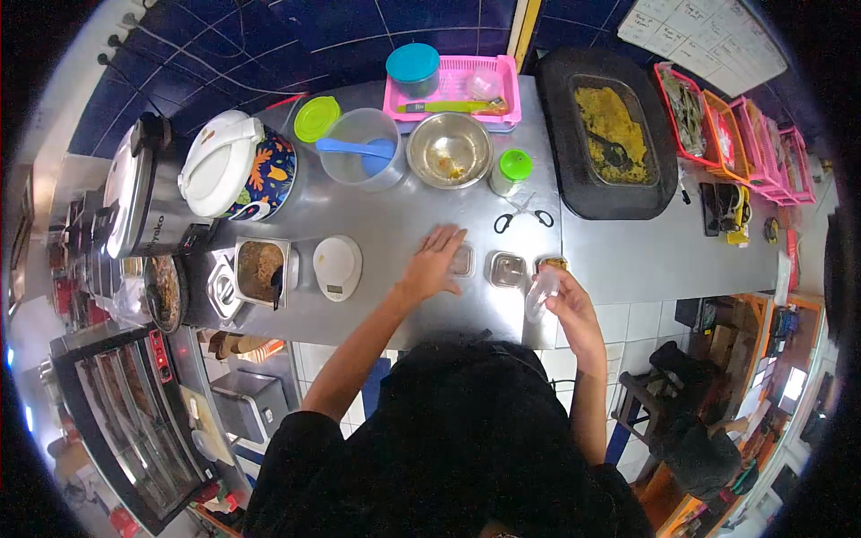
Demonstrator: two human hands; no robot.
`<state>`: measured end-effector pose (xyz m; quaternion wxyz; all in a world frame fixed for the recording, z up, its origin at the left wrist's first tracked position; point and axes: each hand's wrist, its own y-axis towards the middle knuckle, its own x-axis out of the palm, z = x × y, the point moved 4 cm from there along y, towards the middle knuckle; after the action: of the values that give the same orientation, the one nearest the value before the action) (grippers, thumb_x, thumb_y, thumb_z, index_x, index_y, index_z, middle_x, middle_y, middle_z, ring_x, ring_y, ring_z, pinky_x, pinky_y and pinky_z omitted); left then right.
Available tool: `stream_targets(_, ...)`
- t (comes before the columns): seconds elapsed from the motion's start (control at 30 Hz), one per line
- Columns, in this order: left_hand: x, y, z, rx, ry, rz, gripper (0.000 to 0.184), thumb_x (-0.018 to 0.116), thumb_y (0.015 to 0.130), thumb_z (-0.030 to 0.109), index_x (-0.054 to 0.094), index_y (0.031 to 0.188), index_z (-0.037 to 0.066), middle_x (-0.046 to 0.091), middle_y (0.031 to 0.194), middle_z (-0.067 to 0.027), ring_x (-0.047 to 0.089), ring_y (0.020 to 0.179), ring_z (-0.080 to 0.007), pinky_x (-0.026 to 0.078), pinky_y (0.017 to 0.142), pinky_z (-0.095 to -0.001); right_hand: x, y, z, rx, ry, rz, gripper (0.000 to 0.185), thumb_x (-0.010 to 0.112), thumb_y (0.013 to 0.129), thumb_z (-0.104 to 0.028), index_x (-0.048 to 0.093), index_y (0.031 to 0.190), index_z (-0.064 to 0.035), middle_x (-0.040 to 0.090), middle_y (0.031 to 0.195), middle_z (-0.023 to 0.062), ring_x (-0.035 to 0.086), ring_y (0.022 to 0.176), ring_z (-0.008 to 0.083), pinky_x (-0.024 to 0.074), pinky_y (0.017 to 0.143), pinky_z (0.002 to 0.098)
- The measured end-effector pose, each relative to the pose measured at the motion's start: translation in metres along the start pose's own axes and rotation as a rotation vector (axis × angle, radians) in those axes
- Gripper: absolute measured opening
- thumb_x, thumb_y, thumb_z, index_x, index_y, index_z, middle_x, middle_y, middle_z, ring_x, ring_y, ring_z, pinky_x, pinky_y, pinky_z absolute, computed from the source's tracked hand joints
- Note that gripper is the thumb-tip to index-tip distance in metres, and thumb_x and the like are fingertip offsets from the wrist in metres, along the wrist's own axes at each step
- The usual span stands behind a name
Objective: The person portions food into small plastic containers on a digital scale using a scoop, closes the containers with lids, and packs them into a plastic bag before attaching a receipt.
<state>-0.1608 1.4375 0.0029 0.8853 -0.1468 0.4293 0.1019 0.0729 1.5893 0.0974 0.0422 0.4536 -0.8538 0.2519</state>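
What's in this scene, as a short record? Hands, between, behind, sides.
left hand: left hand, fingers extended, at small container; contact unclear
right hand: right hand, holding clear plastic piece
between: second small container
behind: scissors, green-lidded jar, metal bowl
left side: white scale
right side: black box holding yellow food

We see a dark blue tiled wall point(345, 20) with pale grout lines behind a long brushed stainless-steel counter point(619, 264). Below us lie white square floor tiles point(639, 321), with orange-brown wooden shelving point(759, 314) at right. White glare point(538, 240) brightens the steel.
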Motion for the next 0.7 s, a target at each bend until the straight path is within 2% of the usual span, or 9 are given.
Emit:
stream_targets(0.1, -0.018, 0.015, 0.035, 0.063, 0.023, 0.161, 0.098, 0.086, 0.071, 0.033, 0.035, 0.147, -0.001, 0.038, 0.151, -0.0241, 0.033, 0.141, -0.0423, 0.027, 0.117, -0.0499, -0.003, -0.009, -0.003, 0.004, -0.087, 0.042, 0.062, 0.075, 0.086, -0.017, 0.049, 0.140, -0.0007, 0.060, 0.132, 0.0092, 0.054, 0.124, 0.0194, 0.0410, 0.106, 0.0332)
stream_targets(0.17, -0.003, 0.026, 0.036, -0.021, 0.094, 0.332, 0.077, 0.066, 0.090, 0.040, 0.035, 0.148, -0.001, 0.034, 0.154, -0.0228, 0.031, 0.142, -0.0402, 0.024, 0.118, -0.0537, 0.001, -0.009, -0.002, -0.021, -0.031, 0.022, 0.063, 0.069, 0.087, -0.014, 0.045, 0.144, 0.0005, 0.058, 0.134, 0.0097, 0.053, 0.126, 0.0200, 0.0387, 0.108, 0.0339)
stream_targets(0.2, 0.009, 0.031, 0.033, -0.087, 0.230, 0.302, 0.069, 0.057, 0.095, 0.042, 0.038, 0.147, 0.000, 0.036, 0.154, -0.0201, 0.028, 0.145, -0.0386, 0.020, 0.118, -0.0567, 0.005, -0.007, -0.002, 0.028, -0.024, 0.025, 0.064, 0.068, 0.088, -0.017, 0.045, 0.143, 0.0027, 0.057, 0.135, 0.0112, 0.052, 0.126, 0.0201, 0.0371, 0.110, 0.0333)
stream_targets(0.23, 0.035, 0.034, 0.019, -0.109, 0.290, 0.385, 0.067, 0.051, 0.098, 0.043, 0.038, 0.148, 0.001, 0.036, 0.155, -0.0173, 0.025, 0.146, -0.0375, 0.017, 0.118, -0.0596, 0.005, -0.007, -0.001, 0.016, -0.050, 0.014, 0.064, 0.067, 0.090, -0.020, 0.043, 0.143, 0.0046, 0.056, 0.134, 0.0132, 0.052, 0.128, 0.0227, 0.0368, 0.111, 0.0359)
stream_targets(0.27, 0.034, 0.036, 0.020, -0.171, 0.285, 0.291, 0.066, 0.049, 0.099, 0.043, 0.038, 0.148, 0.001, 0.035, 0.156, -0.0162, 0.024, 0.147, -0.0361, 0.016, 0.118, -0.0615, 0.004, -0.005, 0.000, 0.006, -0.082, 0.021, 0.064, 0.065, 0.092, -0.023, 0.041, 0.143, 0.0065, 0.056, 0.134, 0.0153, 0.051, 0.130, 0.0252, 0.0365, 0.113, 0.0385)
stream_targets(0.37, 0.040, 0.034, 0.025, -0.161, 0.307, 0.277, 0.061, 0.046, 0.100, 0.040, 0.040, 0.148, 0.003, 0.036, 0.156, -0.0135, 0.024, 0.148, -0.0346, 0.015, 0.117, -0.0627, 0.007, -0.004, -0.002, 0.024, -0.029, -0.001, 0.065, 0.066, 0.092, -0.025, 0.041, 0.143, 0.0060, 0.055, 0.135, 0.0150, 0.051, 0.130, 0.0254, 0.0360, 0.113, 0.0384)
stream_targets(0.53, 0.043, 0.037, 0.019, -0.157, 0.389, 0.229, 0.056, 0.045, 0.100, 0.038, 0.042, 0.150, 0.013, 0.041, 0.154, -0.0046, 0.027, 0.146, -0.0304, 0.016, 0.116, -0.0643, 0.001, -0.004, -0.001, 0.049, -0.047, -0.015, 0.068, 0.073, 0.088, -0.032, 0.046, 0.140, 0.0035, 0.059, 0.131, 0.0110, 0.056, 0.121, 0.0214, 0.0379, 0.108, 0.0350)
stream_targets(0.63, 0.045, 0.042, 0.021, -0.178, 0.417, 0.227, 0.055, 0.050, 0.098, 0.039, 0.046, 0.147, 0.014, 0.042, 0.154, -0.0015, 0.027, 0.147, -0.0293, 0.012, 0.116, -0.0661, -0.019, -0.010, 0.001, 0.022, -0.027, 0.053, 0.071, 0.073, 0.088, -0.033, 0.044, 0.141, 0.0030, 0.060, 0.129, 0.0107, 0.057, 0.120, 0.0219, 0.0411, 0.106, 0.0371)
stream_targets(0.7, 0.042, 0.041, 0.023, -0.150, 0.380, 0.246, 0.056, 0.050, 0.098, 0.040, 0.045, 0.148, 0.014, 0.041, 0.155, -0.0033, 0.027, 0.147, -0.0302, 0.011, 0.115, -0.0678, -0.030, -0.010, -0.004, 0.005, -0.010, 0.076, 0.072, 0.073, 0.088, -0.033, 0.044, 0.142, 0.0030, 0.060, 0.128, 0.0105, 0.057, 0.121, 0.0220, 0.0411, 0.106, 0.0368)
